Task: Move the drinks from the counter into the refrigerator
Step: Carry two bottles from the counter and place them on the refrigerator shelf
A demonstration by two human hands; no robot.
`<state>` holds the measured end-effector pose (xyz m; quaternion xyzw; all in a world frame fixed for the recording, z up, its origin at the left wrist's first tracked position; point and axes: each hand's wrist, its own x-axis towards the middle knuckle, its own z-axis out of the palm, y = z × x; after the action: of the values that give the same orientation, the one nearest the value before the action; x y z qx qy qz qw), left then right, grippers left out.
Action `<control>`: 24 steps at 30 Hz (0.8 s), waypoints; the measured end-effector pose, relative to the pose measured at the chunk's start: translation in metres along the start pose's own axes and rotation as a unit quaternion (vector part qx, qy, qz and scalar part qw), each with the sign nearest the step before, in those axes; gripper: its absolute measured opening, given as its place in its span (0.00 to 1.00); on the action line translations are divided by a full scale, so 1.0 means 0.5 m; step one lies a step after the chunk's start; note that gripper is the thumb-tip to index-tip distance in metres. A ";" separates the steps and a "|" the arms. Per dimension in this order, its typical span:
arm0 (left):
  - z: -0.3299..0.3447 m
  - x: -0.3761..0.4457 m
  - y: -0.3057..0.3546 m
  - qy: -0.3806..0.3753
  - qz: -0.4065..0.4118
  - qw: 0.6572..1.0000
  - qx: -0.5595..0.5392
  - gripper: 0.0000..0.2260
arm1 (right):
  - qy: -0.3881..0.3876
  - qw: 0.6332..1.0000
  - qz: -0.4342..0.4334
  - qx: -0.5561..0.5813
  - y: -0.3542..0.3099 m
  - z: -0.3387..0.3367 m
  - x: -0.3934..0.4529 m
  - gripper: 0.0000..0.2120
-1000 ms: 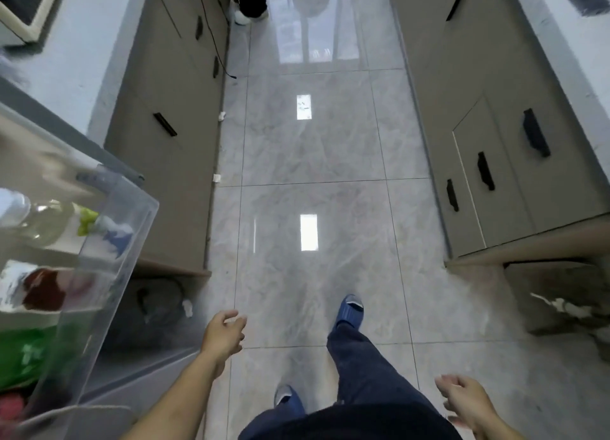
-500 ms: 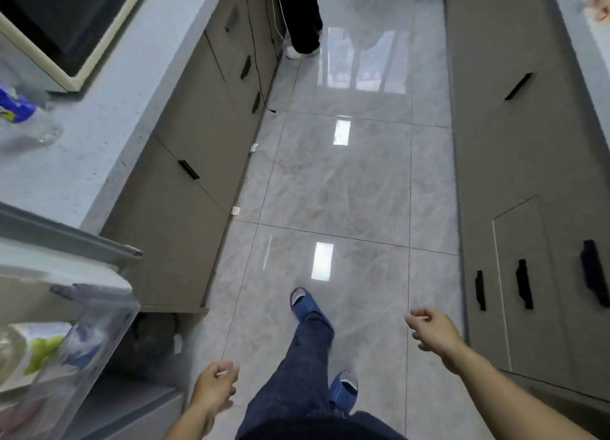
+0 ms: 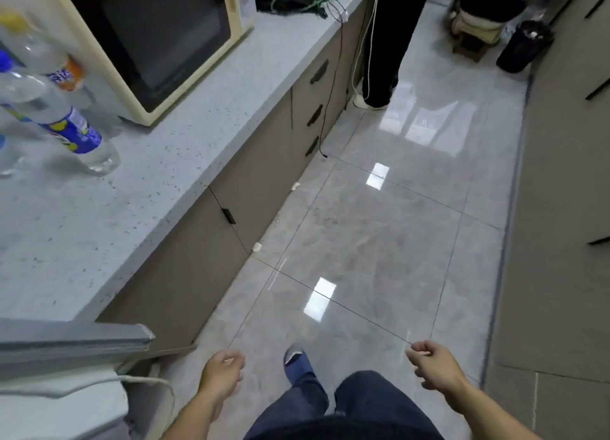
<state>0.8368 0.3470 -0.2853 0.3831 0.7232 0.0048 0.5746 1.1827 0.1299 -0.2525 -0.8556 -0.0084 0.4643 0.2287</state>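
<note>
Grey speckled counter (image 3: 138, 188) at upper left is seen with bottles (image 3: 62, 122) waiting beside the microwave (image 3: 158, 40), while the left hand (image 3: 221, 375) and right hand (image 3: 435, 365), loosely curled, grasp nothing, probably freed for fetching.

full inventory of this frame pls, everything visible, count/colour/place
drink bottles: at least 3, clear plastic with blue-yellow and orange labels, far left of the counter; blurred, cut by the frame edge
counter: 1, speckled grey, left side
microwave: 1, cream body with dark door, on the counter behind the bottles
cables: a tangle, green and white, far end of the counter
cabinets: taupe with black handles, under the counter and along the right wall
refrigerator top: grey, lower left
floor: glossy grey tiles
bystander's legs: dark trousers, white shoe, top centre
bin: 1, black, top right
left hand: empty, loosely curled, low centre
right hand: empty, loosely curled, lower right
own legs: dark jeans, blue slipper
</note>
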 end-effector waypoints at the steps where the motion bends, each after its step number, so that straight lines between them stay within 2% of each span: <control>1: 0.006 0.004 0.024 0.001 -0.002 1.000 -0.012 0.05 | -0.005 1.000 -0.003 -0.014 -0.026 -0.002 0.014 0.07; 7: 0.031 0.018 0.128 0.021 -0.021 0.996 -0.088 0.04 | -0.030 0.993 -0.024 -0.109 -0.168 -0.010 0.129 0.08; 12: 0.035 0.010 0.163 0.088 -0.057 0.984 -0.141 0.03 | -0.066 0.977 -0.057 -0.196 -0.303 -0.003 0.233 0.11; 19: 0.047 -0.022 0.146 0.202 -0.154 0.934 -0.251 0.05 | -0.137 0.929 -0.166 -0.300 -0.559 0.078 0.339 0.07; 22: 0.069 -0.034 0.145 0.244 -0.170 0.903 -0.310 0.06 | -0.184 0.904 -0.206 -0.326 -0.665 0.139 0.352 0.07; 24: 0.081 -0.037 0.150 0.257 -0.164 0.894 -0.330 0.05 | -0.202 0.892 -0.243 -0.324 -0.721 0.183 0.346 0.06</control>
<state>0.9128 0.3720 -0.2502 0.0331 0.8550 0.2467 0.4550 1.2794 0.5267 -0.2877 -0.7409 -0.4122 0.5288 0.0379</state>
